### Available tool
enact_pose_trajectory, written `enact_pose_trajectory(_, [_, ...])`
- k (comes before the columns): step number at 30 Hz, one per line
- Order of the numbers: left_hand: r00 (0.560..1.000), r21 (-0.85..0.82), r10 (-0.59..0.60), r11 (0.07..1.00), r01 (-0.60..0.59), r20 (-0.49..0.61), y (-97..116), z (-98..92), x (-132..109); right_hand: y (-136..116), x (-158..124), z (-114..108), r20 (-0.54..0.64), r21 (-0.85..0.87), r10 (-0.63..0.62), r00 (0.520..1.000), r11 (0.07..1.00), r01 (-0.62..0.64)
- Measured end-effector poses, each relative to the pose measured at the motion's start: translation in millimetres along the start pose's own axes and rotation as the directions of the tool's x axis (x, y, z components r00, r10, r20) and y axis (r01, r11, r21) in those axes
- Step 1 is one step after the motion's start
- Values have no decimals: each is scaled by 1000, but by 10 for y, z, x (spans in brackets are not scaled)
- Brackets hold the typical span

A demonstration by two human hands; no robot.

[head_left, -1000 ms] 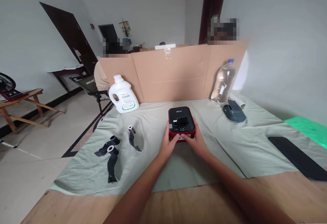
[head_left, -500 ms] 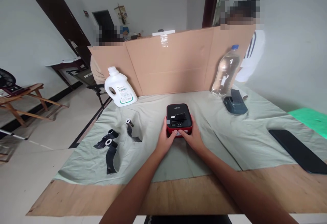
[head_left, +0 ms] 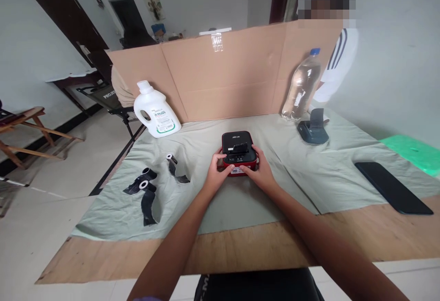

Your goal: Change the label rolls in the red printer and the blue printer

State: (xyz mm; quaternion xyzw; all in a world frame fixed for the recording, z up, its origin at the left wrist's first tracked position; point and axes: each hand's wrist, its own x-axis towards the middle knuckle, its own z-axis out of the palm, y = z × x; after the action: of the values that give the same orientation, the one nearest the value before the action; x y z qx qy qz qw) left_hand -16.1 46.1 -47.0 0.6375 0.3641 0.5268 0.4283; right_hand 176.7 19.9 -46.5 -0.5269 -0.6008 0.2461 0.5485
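Note:
A small black-and-red printer [head_left: 237, 140] sits on the cloth in front of me, a short dark strip [head_left: 240, 149] standing up from its top. My left hand [head_left: 217, 169] grips its left side, thumb on the front face and index finger along the top edge. Around the right side is my right hand [head_left: 260, 169], its thumb also pressed against the red front. A pale label [head_left: 237, 170] shows between the thumbs. The fingers under and behind the sides are partly hidden.
Several black paper rolls [head_left: 148, 200] lie partly unrolled at left. A white jug [head_left: 156, 115] and a water bottle [head_left: 302, 85] stand before a cardboard screen [head_left: 223, 81]. At right are a dark grey device [head_left: 312, 132] and a black phone [head_left: 392, 187]. A person's sleeve [head_left: 338, 62] shows behind.
My left index finger has come up onto the printer's top left edge. The thumbs have moved apart on the front, uncovering more of the label. The view has tilted down slightly.

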Motion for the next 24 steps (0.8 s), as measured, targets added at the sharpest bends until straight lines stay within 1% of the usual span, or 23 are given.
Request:
enact_pose_trajectory(4, [1000,-33,1,999,-1,-3,-4,5,22,-5,-32,22,-26,-57,-4,1000,998,2])
enact_pose_trajectory(9, [1000,-18,24,1000,-25,-12,-39,-2,19,-3,-57,43,-23,-83,-10,1000,997,8])
enact_pose_trajectory(15, [998,-8,64,998,-64,-5,-105,-10,41,60,-41,57,-21,-66,-28,999,997,27])
enact_pose_trajectory(21, [997,-10,78,997,-78,-18,-112,7,21,87,-33,42,-2,-34,-21,1000,999,20])
enact_pose_trajectory(24, [990,44,139,990,-137,-35,-101,-4,8,81,-23,24,14,-7,-38,999,999,38])
